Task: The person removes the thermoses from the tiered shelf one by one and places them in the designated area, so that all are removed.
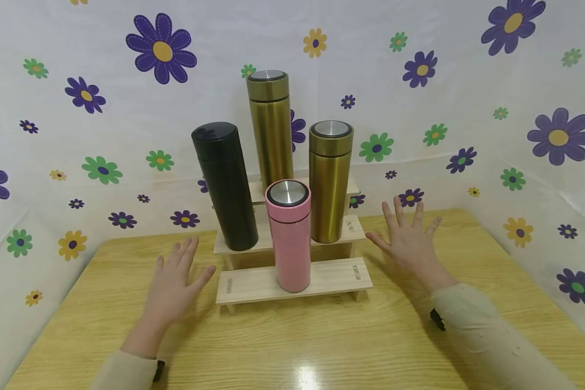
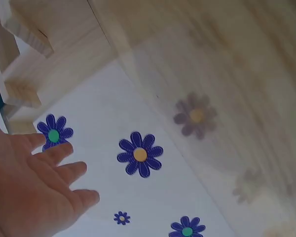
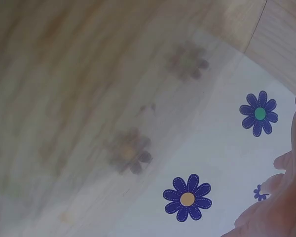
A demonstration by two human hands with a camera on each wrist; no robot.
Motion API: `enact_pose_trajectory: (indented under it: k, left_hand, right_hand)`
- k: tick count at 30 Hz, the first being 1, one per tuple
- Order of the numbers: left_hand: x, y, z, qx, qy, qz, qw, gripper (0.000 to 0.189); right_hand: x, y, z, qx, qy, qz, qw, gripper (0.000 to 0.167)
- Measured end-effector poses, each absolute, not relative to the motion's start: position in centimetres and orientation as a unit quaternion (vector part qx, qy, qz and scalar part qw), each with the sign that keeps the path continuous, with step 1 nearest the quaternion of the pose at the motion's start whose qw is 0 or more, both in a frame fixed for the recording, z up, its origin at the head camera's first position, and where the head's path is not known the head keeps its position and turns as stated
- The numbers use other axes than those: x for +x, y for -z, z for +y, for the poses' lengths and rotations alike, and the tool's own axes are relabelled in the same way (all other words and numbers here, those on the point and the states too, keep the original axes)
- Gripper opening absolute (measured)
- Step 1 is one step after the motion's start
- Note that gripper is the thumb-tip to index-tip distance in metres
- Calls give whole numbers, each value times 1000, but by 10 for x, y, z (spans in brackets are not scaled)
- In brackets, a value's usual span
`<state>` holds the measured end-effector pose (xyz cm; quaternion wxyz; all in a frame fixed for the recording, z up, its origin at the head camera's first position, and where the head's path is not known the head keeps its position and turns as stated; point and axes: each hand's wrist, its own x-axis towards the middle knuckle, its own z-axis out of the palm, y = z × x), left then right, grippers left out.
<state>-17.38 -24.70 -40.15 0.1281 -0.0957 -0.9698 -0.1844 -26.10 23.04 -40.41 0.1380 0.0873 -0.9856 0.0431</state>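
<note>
A three-step wooden stand (image 1: 248, 287) bears several insulated bottles. On its lowest step stands a pink bottle (image 1: 292, 249). The middle step carries a black bottle (image 1: 229, 189) at the left and a gold bottle (image 1: 330, 189) at the right. Behind them, another gold bottle (image 1: 273, 135) is on the top step, its base partly hidden by the pink one. My left hand (image 1: 173, 287) is left of the stand, fingers spread, holding nothing. To the stand's right, my right hand (image 1: 409, 244) also has its fingers spread and holds nothing.
The stand sits on a shiny wood-grain table (image 1: 341, 341). A white sheet with printed flowers (image 1: 361, 76) hangs behind the table and along both sides. Stand legs (image 2: 27, 29) show at the upper left of the left wrist view.
</note>
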Motion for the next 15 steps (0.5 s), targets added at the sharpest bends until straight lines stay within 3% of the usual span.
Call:
enact_pose_trajectory:
  k: [8, 15]
  left_hand:
    - [-170, 405, -233, -123, 184, -974, 51, 90]
    - [-169, 410, -227, -144, 154, -977, 28, 96]
  right_hand:
    - [-260, 403, 230, 90, -46, -986, 136, 88]
    - [-260, 403, 229, 95, -52, -986, 128, 88]
